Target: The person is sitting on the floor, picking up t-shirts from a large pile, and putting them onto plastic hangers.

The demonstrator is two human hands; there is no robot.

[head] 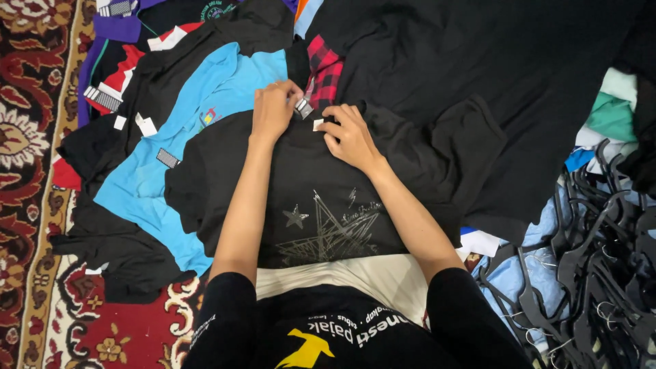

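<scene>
Sitting on a patterned red carpet, a person is working at the neck of a black T-shirt spread over the lap, its silver star print lying just below both wrists. The left hand is pinching a small striped tag between thumb and fingertips, while the right hand is closing its fingers narrowly on a small white tag just beside it; the two tags are sitting close together at the collar, between the hands.

Judging by the pile, the tagging looks partly done: to the left of the left hand, a blue polo shirt is already carrying a striped rectangular label low on its front, and a white paper tag is lying on the black garment next to it. Another striped label is showing further left on a red and white top. The black shirt in the lap is the one in hand, its tags not yet let go.

Just beyond the fingers, a red checked shirt is peeking out from under a large black cloth that is covering the far right. To the right of the right hand, well apart, a heap of black plastic hangers is lying tangled over pale blue fabric.
</scene>
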